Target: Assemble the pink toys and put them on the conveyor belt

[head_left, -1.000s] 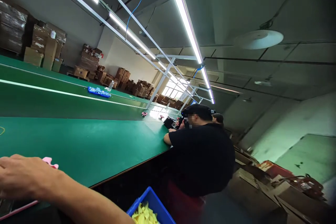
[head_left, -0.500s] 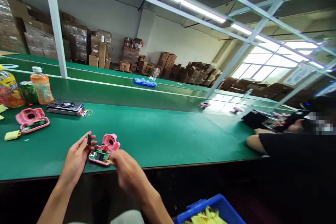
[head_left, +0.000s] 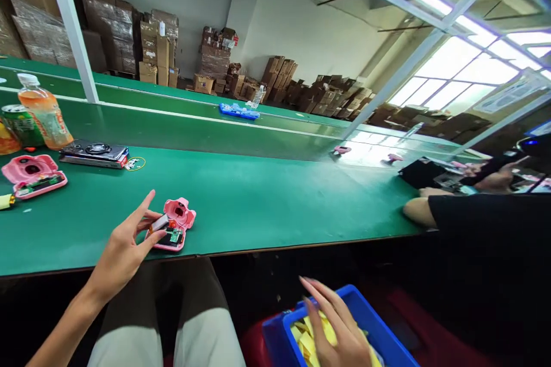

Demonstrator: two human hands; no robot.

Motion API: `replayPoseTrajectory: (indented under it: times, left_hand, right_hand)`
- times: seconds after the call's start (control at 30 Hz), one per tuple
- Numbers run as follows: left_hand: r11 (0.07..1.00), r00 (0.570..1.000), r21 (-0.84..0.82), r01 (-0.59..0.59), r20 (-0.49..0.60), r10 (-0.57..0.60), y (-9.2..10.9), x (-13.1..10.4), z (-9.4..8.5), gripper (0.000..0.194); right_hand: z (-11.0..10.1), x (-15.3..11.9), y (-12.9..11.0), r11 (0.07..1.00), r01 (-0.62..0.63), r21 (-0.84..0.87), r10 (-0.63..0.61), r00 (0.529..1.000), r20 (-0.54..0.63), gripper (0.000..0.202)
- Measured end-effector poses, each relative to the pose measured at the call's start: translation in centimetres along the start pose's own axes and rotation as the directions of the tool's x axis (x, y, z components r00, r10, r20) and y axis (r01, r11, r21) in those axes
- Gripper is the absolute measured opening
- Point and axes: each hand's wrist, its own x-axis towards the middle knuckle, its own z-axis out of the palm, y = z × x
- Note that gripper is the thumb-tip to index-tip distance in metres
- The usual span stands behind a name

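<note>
Near the table's front edge, my left hand [head_left: 123, 243] pinches a small silver battery [head_left: 159, 222] between thumb and fingers, index finger raised. Just beside and partly under that hand lies an opened pink toy-like case [head_left: 179, 213], its shell tipped back and a green circuit board [head_left: 175, 236] showing in the lower half. My right hand [head_left: 338, 327] is over a blue bin [head_left: 361, 309] below the table; its fingers look stretched and apart, with some blur. Yellow pieces [head_left: 305, 344] fill the bin and are partly hidden by the hand.
A second opened pink case [head_left: 32, 175] lies at left, near a dark flat device [head_left: 97, 155], an orange drink bottle [head_left: 45, 112] and a green can [head_left: 21, 125]. A co-worker's arm [head_left: 419, 215] rests on the table at right. A blue tray [head_left: 239, 112] stands farther back.
My right hand has left the pink case and moved down and right to the blue bin. My left hand has turned, so the battery's silver side shows over the case. The view has tilted down.
</note>
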Motion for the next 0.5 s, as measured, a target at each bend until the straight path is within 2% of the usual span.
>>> replayPoseTrajectory:
  times: [0.07, 0.1, 0.17, 0.23, 0.3, 0.33, 0.4, 0.43, 0.5]
  left_hand:
    - [0.985, 0.992, 0.131, -0.108, 0.080, 0.098, 0.9, -0.4, -0.1, 0.077]
    - [0.973, 0.984, 0.172, -0.154, 0.116, 0.136, 1.3, -0.5, -0.1, 0.074]
    - [0.956, 0.969, 0.201, -0.214, 0.164, 0.183, 2.0, -0.6, -0.1, 0.068]
    - [0.958, 0.968, 0.178, -0.223, 0.157, 0.196, 2.3, -0.5, 0.0, 0.067]
    - [0.975, 0.980, 0.135, -0.178, 0.110, 0.163, 2.3, -0.5, 0.0, 0.071]
    - [0.983, 0.986, 0.108, -0.150, 0.087, 0.141, 2.2, -0.5, 0.0, 0.075]
    - [0.990, 0.989, 0.058, -0.126, 0.084, 0.121, 1.8, -0.4, -0.1, 0.080]
    - [0.989, 0.985, 0.050, -0.137, 0.109, 0.131, 1.5, -0.4, -0.3, 0.082]
    - [0.980, 0.973, 0.082, -0.182, 0.158, 0.168, 0.8, -0.2, -0.6, 0.083]
  right_hand:
    - [2.6, 5.9, -6.5, 0.956, 0.171, 0.239, -0.202, 0.973, 0.110, 0.040]
    - [4.0, 8.9, -9.4, 0.903, 0.247, 0.352, -0.322, 0.931, 0.173, 0.042]
    - [6.7, 13.7, -13.7, 0.785, 0.354, 0.508, -0.536, 0.800, 0.271, 0.044]
    - [9.0, 16.4, -16.2, 0.697, 0.373, 0.613, -0.655, 0.678, 0.332, 0.040]
    - [10.4, 17.5, -17.2, 0.663, 0.353, 0.660, -0.699, 0.609, 0.376, 0.031]
    - [10.8, 17.7, -17.2, 0.660, 0.345, 0.667, -0.704, 0.594, 0.390, 0.026]
    - [11.1, 17.7, -16.8, 0.670, 0.345, 0.657, -0.699, 0.593, 0.401, 0.023]
    - [11.1, 17.7, -16.6, 0.682, 0.344, 0.646, -0.686, 0.608, 0.400, 0.023]
    - [10.9, 17.6, -16.2, 0.722, 0.310, 0.619, -0.629, 0.668, 0.398, 0.021]
